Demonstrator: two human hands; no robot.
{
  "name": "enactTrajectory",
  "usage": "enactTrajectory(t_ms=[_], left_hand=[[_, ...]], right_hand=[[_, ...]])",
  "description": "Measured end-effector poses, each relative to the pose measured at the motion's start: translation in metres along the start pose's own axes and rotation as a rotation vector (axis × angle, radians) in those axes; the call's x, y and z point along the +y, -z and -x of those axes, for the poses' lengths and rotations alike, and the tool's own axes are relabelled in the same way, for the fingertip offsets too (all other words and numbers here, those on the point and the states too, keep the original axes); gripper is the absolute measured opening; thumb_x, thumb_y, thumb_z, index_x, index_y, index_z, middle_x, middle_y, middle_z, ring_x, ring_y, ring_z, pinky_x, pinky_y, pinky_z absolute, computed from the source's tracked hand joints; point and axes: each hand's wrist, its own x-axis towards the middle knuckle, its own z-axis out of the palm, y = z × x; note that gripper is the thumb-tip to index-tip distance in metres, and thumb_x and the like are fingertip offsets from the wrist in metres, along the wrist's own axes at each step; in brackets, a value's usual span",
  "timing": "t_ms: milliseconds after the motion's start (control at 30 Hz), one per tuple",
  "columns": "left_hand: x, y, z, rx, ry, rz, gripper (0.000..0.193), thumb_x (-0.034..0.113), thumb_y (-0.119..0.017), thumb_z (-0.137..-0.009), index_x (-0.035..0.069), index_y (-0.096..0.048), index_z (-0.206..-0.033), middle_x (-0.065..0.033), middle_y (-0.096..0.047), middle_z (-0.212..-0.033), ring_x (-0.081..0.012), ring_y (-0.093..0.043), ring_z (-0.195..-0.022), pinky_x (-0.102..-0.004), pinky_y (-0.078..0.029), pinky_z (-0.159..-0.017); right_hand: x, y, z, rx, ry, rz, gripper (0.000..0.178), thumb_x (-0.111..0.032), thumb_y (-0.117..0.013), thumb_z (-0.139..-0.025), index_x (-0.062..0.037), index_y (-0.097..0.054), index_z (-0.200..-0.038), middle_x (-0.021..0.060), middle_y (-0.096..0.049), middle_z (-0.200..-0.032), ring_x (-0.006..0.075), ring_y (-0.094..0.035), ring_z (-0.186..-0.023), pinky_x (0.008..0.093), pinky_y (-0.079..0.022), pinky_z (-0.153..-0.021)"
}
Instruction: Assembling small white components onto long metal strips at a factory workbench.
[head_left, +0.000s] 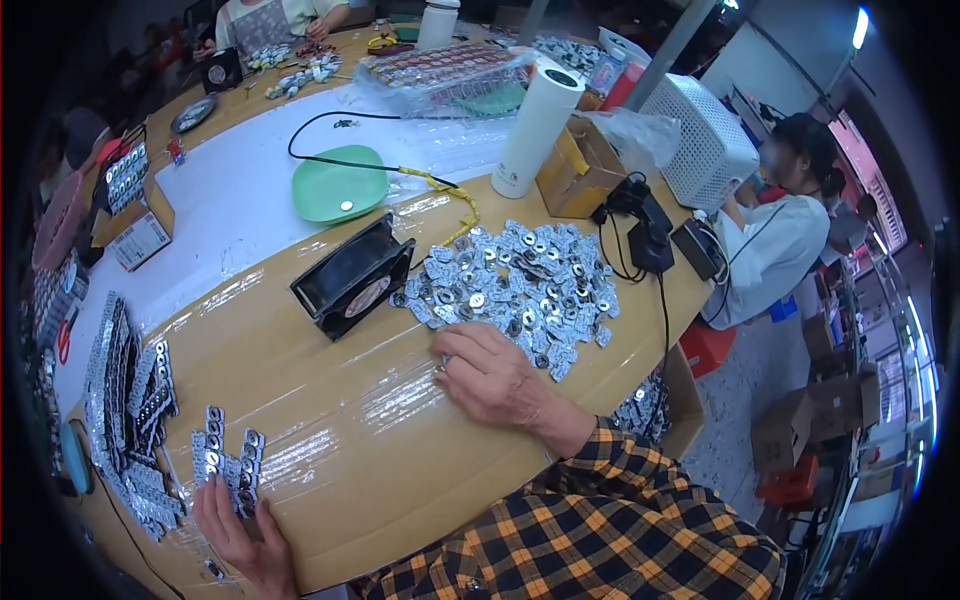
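Observation:
My left hand (240, 530) lies at the lower left with its thumb apart and fingers stretched out. Its fingertips touch short silvery strips (215, 440) with rows of round parts on them. Beside these, further left, a tall stack of similar strips (115, 390) is heaped up. My right hand (495, 380) rests on the brown cardboard surface (350, 430), fingers curled together at the near left edge of a pile of small silvery pieces (530, 285). A small greyish bit shows at its fingertips, too small to name.
Behind the pile stand a black fan (355, 275), a green dish (340, 185) with a small round piece in it, a white bottle (538, 130) and an open carton (580, 170). Black adapters and cables (650, 230) lie right. Another person (785, 220) sits beyond the right edge.

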Motion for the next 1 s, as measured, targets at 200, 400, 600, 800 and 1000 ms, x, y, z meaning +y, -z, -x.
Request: enactTrajectory(t_ms=[200,400,600,800,1000], left_hand=[[-0.008,-0.005,-0.001,0.02,0.049,0.015,0.039,0.001,-0.062,-0.084,-0.007,-0.055,-0.121,-0.0241,-0.055,-0.123,-0.042,-0.051,-0.116,-0.0479,-0.038,-0.101],[-0.011,-0.005,0.007,0.03,0.059,0.112,0.034,0.0,-0.063,-0.084,-0.007,-0.057,-0.116,-0.0237,-0.058,-0.117,-0.0415,-0.053,-0.11,-0.0481,-0.041,-0.097],[0.009,0.004,-0.006,0.097,0.087,0.077,0.039,0.002,-0.067,-0.081,-0.006,-0.057,-0.118,-0.0232,-0.056,-0.123,-0.041,-0.052,-0.115,-0.0464,-0.042,-0.098],[-0.006,-0.004,0.001,0.039,0.155,0.114,0.048,0.002,-0.07,-0.077,-0.004,-0.056,-0.122,-0.0222,-0.055,-0.125,-0.0397,-0.05,-0.119,-0.0459,-0.04,-0.101],[-0.01,-0.004,-0.006,0.06,0.16,0.112,0.056,-0.001,-0.073,-0.072,-0.003,-0.055,-0.125,-0.0212,-0.053,-0.128,-0.0384,-0.049,-0.121,-0.0446,-0.039,-0.102]], right_hand=[[0.005,0.002,0.002,-0.009,-0.023,-0.053,0.019,-0.004,-0.071,-0.072,0.0015,-0.056,-0.081,0.0139,-0.061,-0.102,0.0314,-0.06,-0.096,0.0407,-0.05,-0.081],[0.004,0.001,0.001,0.052,-0.022,-0.068,0.017,-0.003,-0.07,-0.074,0.001,-0.056,-0.082,0.0135,-0.061,-0.101,0.0308,-0.06,-0.092,0.0376,-0.05,-0.078],[-0.001,0.002,-0.001,0.006,-0.014,-0.075,0.016,-0.003,-0.07,-0.074,0.0007,-0.056,-0.082,0.013,-0.061,-0.1,0.0304,-0.061,-0.093,0.0378,-0.05,-0.078],[0.001,0.003,0.002,0.0,-0.029,-0.065,0.015,-0.002,-0.07,-0.074,0.0,-0.057,-0.081,0.0123,-0.062,-0.099,0.0301,-0.061,-0.091,0.0387,-0.049,-0.079],[0.007,0.003,0.002,0.049,-0.051,-0.072,0.015,-0.001,-0.07,-0.073,0.0006,-0.057,-0.081,0.0126,-0.062,-0.099,0.0296,-0.062,-0.089,0.037,-0.05,-0.076]])
